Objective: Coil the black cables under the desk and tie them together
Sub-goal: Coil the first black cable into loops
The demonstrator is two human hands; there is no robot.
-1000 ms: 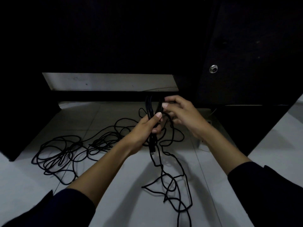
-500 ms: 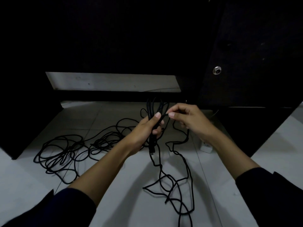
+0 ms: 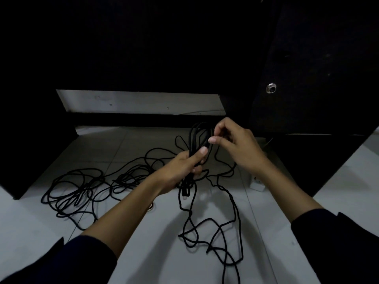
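My left hand (image 3: 185, 163) grips a bundle of folded black cable loops (image 3: 198, 134) held upright above the floor, thumb pressed on the front of it. A plug end (image 3: 185, 191) hangs just below that fist. My right hand (image 3: 235, 144) pinches a strand of the same cable beside the top of the loops, thumb and fingers curled. From the bundle loose cable (image 3: 215, 232) trails down over the pale floor toward me. A second tangle of black cable (image 3: 78, 189) lies spread on the floor at the left.
The dark desk underside and a black side panel (image 3: 307, 78) with a metal fitting (image 3: 271, 88) stand close on the right. A white adapter (image 3: 257, 183) sits on the tiled floor (image 3: 123, 232) by that panel. Another dark panel (image 3: 30, 150) stands at the left.
My right hand has risen from beside the left thumb to the top of the loops, carrying the pinched strand up. The left hand keeps its grip in place.
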